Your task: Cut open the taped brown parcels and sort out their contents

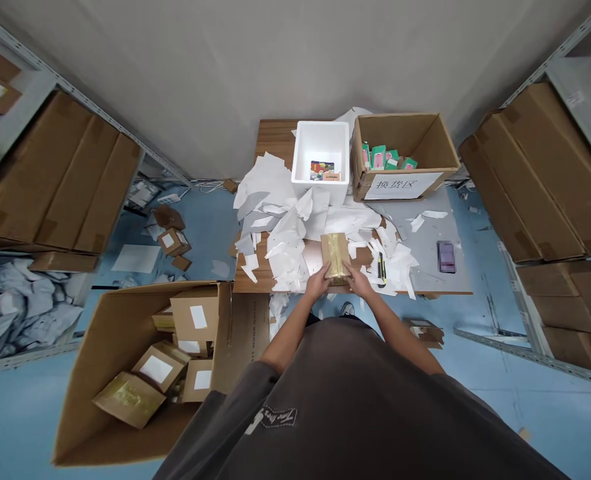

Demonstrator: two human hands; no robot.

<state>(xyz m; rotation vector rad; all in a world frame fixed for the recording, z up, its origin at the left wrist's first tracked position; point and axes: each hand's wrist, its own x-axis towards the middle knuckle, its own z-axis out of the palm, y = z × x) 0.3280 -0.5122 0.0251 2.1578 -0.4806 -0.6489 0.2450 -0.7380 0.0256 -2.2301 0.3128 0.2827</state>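
A small cardboard box (335,251), with shiny yellowish tape along its top, is at the table's front edge. My left hand (318,283) grips its near left corner, and my right hand (358,281) grips its near right corner. Torn white paper (288,243) lies in heaps around the box. Just right of my right hand, a yellow and black utility knife (381,269) rests on the paper scraps.
Behind the paper stand a white foam box (320,185) with small colourful packs and a labelled carton (403,185) holding green and pink packs. A purple stack (446,257) lies at right. At lower left, a large carton (83,393) contains several boxes. Shelves flank both sides.
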